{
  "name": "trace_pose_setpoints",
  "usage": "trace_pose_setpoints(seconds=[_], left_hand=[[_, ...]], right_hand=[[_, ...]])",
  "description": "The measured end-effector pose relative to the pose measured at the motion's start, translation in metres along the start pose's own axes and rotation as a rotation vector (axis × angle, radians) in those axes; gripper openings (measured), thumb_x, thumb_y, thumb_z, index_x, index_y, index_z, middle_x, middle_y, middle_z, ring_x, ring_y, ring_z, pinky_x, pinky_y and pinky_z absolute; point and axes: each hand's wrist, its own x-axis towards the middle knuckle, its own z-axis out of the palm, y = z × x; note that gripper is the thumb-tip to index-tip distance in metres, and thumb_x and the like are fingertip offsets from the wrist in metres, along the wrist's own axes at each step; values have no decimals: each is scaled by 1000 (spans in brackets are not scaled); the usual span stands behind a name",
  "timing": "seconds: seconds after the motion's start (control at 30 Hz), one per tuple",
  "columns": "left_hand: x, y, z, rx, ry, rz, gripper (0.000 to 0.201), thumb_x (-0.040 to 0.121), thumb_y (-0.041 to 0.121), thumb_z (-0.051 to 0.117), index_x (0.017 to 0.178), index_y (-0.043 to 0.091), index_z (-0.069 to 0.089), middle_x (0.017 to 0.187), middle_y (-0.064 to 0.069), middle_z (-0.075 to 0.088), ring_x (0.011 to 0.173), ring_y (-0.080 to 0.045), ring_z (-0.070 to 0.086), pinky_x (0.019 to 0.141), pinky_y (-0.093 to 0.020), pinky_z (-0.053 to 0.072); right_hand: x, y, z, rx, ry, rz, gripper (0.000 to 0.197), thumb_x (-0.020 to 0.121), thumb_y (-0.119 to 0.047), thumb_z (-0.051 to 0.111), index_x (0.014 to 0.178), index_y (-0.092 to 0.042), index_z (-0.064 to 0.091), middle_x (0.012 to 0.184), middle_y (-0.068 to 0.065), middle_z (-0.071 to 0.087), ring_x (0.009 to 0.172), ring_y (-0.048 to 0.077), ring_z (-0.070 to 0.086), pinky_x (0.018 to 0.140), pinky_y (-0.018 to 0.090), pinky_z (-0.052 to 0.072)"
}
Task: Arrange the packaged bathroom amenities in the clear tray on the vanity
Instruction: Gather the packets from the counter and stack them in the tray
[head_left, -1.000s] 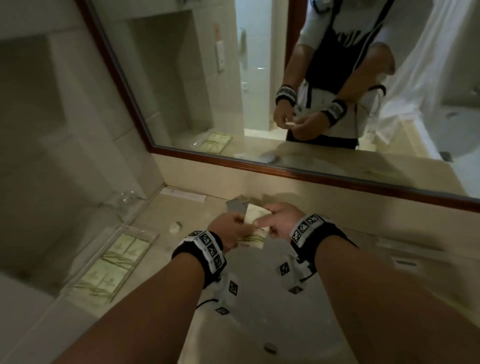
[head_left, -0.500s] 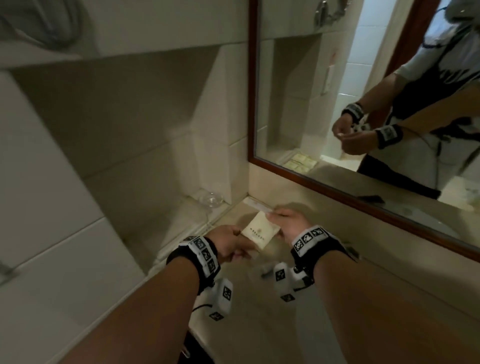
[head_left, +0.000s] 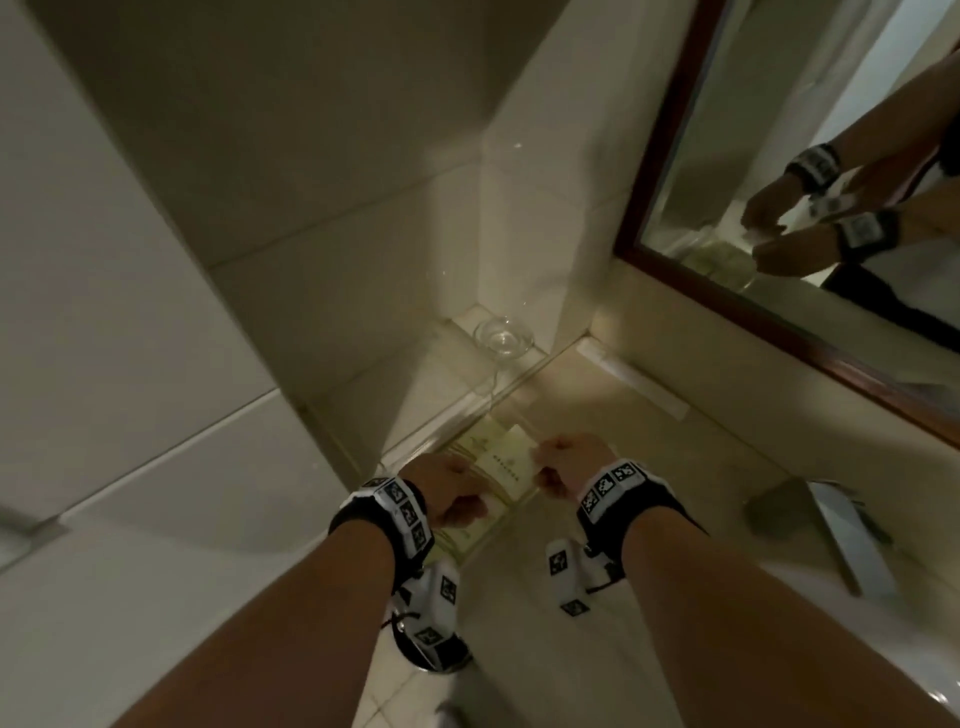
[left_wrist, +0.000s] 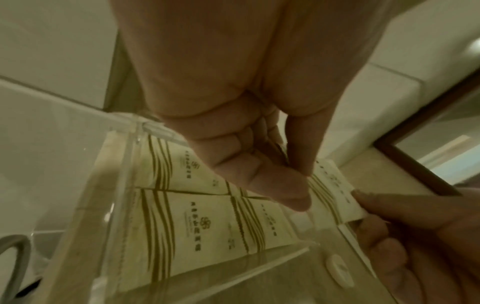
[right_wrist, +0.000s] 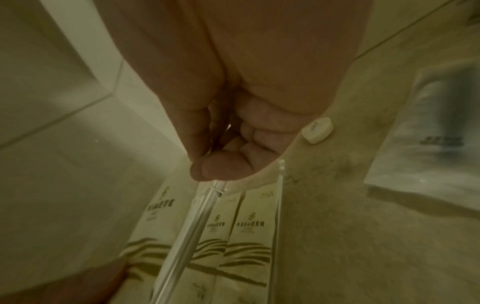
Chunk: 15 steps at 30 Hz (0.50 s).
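Note:
A clear tray (head_left: 415, 449) sits in the vanity's left corner with several cream packets (left_wrist: 207, 222) laid flat inside. Just above them I hold one more cream packet (head_left: 506, 467) between both hands. My left hand (head_left: 449, 491) pinches its left edge with thumb and forefinger (left_wrist: 288, 191). Gripping the right edge is my right hand (head_left: 563, 465), whose fingers (left_wrist: 376, 202) curl round the packet (left_wrist: 335, 195). In the right wrist view the tray wall (right_wrist: 192, 226) runs below the curled thumb (right_wrist: 200, 170), with packets (right_wrist: 249, 236) beside it.
A small white soap-like piece (right_wrist: 318, 131) lies on the counter right of the tray. A glass dish (head_left: 504, 335) stands on the ledge behind. A long white packet (head_left: 639, 384) lies under the mirror (head_left: 831, 156). The faucet (head_left: 831, 530) and basin are at the right.
Both hands carried the packet left from over the basin to above the tray, and my view swung left and down with them.

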Motion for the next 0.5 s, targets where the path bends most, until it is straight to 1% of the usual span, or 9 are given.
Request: trace_pose_setpoints(seconds=[0.07,0.13,0.2,0.23,0.27,0.33,0.37,0.43,0.5], left_hand=[[11,-5,-5,-90,56,-26,11,93,4,66,84,2,60,66,-18,68,57,-25,68,58,-35,59],[25,-9,-10,-128,112,-45,12,95,5,63,85,-3,62,65,-19,69,55,-26,67,58,-37,60],[35,-10,-13,-136,149,-43,14,94,6,65,86,-5,63,64,-20,70,58,-29,68,65,-42,61],[42,-11,-15,-142,161,-38,14,94,6,65,87,-5,63,64,-20,71,60,-30,68,66,-43,61],[48,-10,-17,-143,174,-33,13,94,6,65,88,-6,63,64,-20,71,60,-30,68,64,-42,61],[60,-10,-19,-141,187,-25,11,94,7,64,93,-5,62,65,-19,72,61,-29,69,61,-40,62],[66,-10,-19,-129,191,-22,12,94,8,64,94,-3,63,67,-19,73,63,-30,71,65,-43,63],[75,-7,-20,-94,202,-15,13,95,12,64,95,-1,64,72,-19,74,72,-33,73,75,-51,62],[80,-5,-20,-77,225,-20,13,95,11,63,92,-2,64,77,-21,73,73,-34,72,76,-53,62]], right_hand=[[7,1,9,30,8,43,14,93,-4,65,79,-5,62,68,16,60,55,26,58,51,32,55],[16,-1,17,65,12,113,7,94,2,60,89,-3,60,71,16,58,56,26,56,49,32,56],[29,-3,23,132,24,183,11,95,8,54,96,-2,59,79,16,57,58,25,54,47,30,53],[36,-3,27,185,42,225,15,95,9,51,96,-2,60,83,17,57,61,26,54,51,31,53],[39,-3,30,221,56,251,17,95,9,49,94,-3,61,88,18,58,66,28,56,60,35,56],[47,-2,32,235,64,242,20,93,7,51,92,-9,65,97,20,62,83,33,64,84,45,58],[50,0,33,208,47,214,21,91,5,53,95,-11,66,100,19,63,90,33,64,91,47,56],[52,2,35,161,24,174,23,89,4,55,93,-17,62,98,12,62,93,28,64,94,45,56],[53,2,36,209,19,158,27,90,6,53,87,-20,55,90,7,60,86,25,63,93,43,56]])
